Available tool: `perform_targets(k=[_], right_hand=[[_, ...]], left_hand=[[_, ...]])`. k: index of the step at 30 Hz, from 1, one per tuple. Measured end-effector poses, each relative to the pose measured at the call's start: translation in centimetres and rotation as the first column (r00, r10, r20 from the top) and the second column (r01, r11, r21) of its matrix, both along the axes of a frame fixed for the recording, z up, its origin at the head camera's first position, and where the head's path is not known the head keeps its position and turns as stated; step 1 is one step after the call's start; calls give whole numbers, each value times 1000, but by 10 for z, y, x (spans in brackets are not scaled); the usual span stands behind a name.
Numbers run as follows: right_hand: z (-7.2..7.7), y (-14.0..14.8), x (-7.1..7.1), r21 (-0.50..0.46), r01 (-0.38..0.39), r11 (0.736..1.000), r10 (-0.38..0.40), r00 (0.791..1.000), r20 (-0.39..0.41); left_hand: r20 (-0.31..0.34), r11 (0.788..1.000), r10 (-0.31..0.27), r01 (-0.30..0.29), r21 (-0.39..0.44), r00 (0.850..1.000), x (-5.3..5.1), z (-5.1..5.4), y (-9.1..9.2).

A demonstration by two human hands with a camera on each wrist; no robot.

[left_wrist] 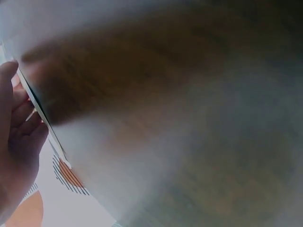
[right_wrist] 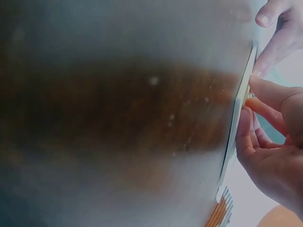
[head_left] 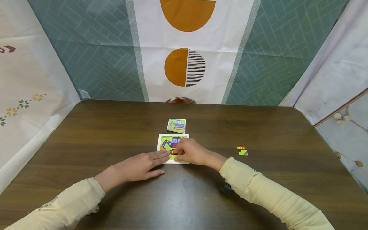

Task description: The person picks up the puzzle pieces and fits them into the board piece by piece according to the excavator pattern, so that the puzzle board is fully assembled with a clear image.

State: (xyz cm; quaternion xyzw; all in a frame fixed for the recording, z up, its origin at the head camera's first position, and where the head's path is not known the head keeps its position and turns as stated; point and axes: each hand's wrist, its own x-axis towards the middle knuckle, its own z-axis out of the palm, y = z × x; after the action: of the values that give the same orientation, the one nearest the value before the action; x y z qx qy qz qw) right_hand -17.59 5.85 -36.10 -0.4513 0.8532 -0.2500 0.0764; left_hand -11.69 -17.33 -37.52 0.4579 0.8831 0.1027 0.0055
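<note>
A jigsaw puzzle board (head_left: 159, 142) with a white rim lies on the table, its picture a blue and yellow digger on green. My left hand (head_left: 142, 165) rests on the board's left part with fingers extended. Over the right part, my right hand (head_left: 195, 152) pinches a puzzle piece (head_left: 174, 152) with red-orange and green on it, down at the board's surface. The right fingers cover much of that area, so how the piece sits is hidden. In the right wrist view, the right thumb and fingers (right_wrist: 267, 92) meet at the board's edge.
Just behind the board lies a square stack or card (head_left: 176, 125) with a similar digger picture. One loose puzzle piece (head_left: 242, 150) lies to the right on the dark wooden table (head_left: 115, 124). Patterned cloths (head_left: 100, 64) hang around the table's back and sides.
</note>
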Motion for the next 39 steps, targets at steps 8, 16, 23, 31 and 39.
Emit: perform_targets(k=[8, 16, 23, 31, 39], right_hand=[[3, 0, 0, 18, -47, 999, 47, 998, -29], [2, 3, -3, -23, -94, 995, 91, 990, -108], [3, 3, -2, 4, -61, 998, 61, 996, -71], [3, -1, -2, -3, -71, 997, 71, 995, -75], [1, -1, -1, 10, -33, 999, 33, 999, -18]], left_hand=[[12, 999, 1, 0, -43, 1000, 2, 3, 0], [-6, 992, -16, 15, -126, 1000, 4, 7, 1], [-35, 993, -18, 14, -120, 999, 6, 5, 0], [9, 991, 33, -32, -127, 999, 8, 5, 3], [3, 989, 42, -41, -139, 999, 10, 3, 5]])
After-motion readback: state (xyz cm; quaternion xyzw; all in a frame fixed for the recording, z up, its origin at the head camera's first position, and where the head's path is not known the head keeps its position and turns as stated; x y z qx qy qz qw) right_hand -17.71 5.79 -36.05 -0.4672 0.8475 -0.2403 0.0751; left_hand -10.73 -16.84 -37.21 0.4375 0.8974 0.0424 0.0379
